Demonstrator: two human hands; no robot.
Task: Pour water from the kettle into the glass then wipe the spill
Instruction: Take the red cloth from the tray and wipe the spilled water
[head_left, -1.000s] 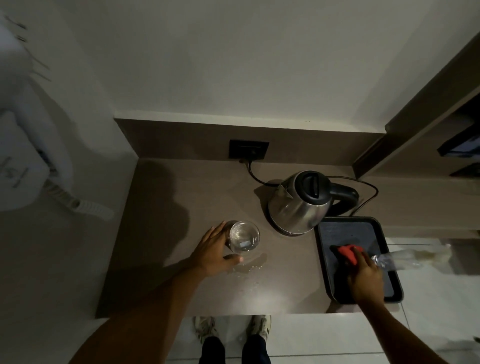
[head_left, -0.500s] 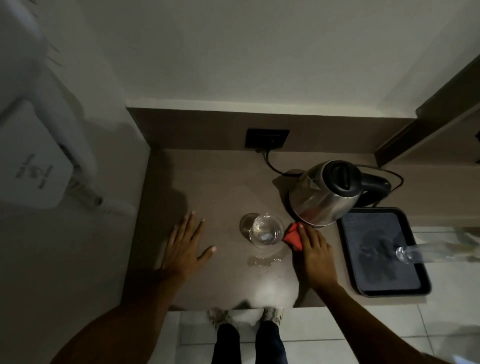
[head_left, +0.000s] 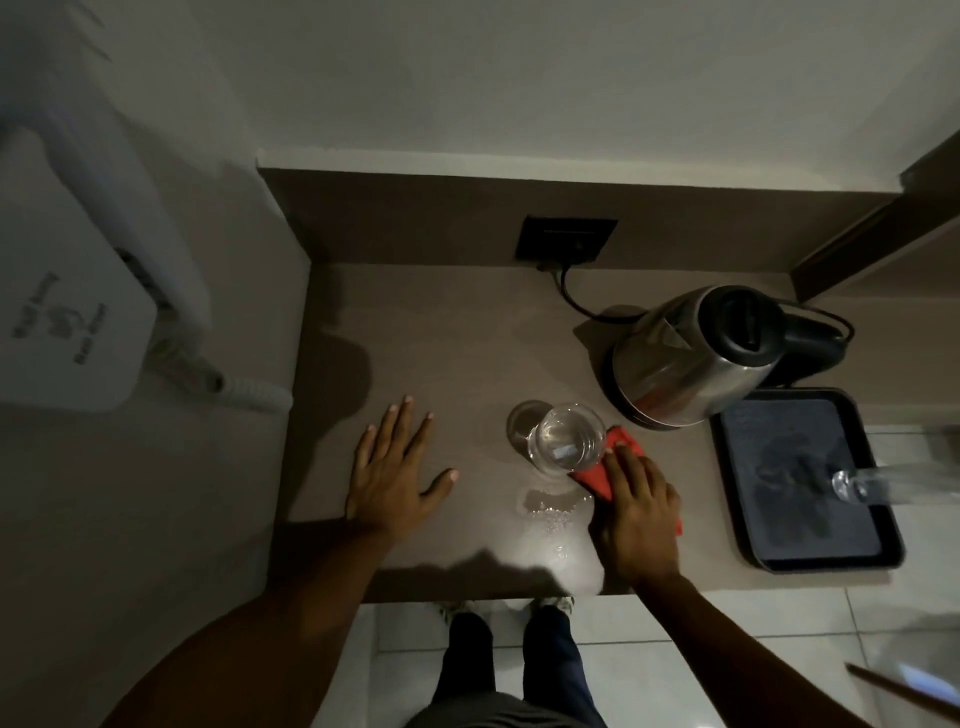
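Note:
A steel kettle (head_left: 680, 358) with a black lid and handle stands at the back right of the brown counter (head_left: 441, 338). A clear glass (head_left: 566, 438) holding water stands in front of it. A small puddle of spilled water (head_left: 551, 509) lies on the counter just in front of the glass. My right hand (head_left: 636, 514) presses a red cloth (head_left: 597, 475) flat on the counter, right of the glass and beside the puddle. My left hand (head_left: 395, 473) rests flat on the counter left of the glass, fingers spread, holding nothing.
A black tray (head_left: 805, 558) lies at the counter's right end with a clear bottle (head_left: 883, 486) lying over it. The kettle's cord (head_left: 576, 301) runs to a black wall socket (head_left: 566, 240). A white wall unit (head_left: 67, 332) hangs at left. The counter's front edge is close to my hands.
My left hand let go of the glass and moved left to lie flat. My right hand carried the red cloth from the tray to the counter beside the glass.

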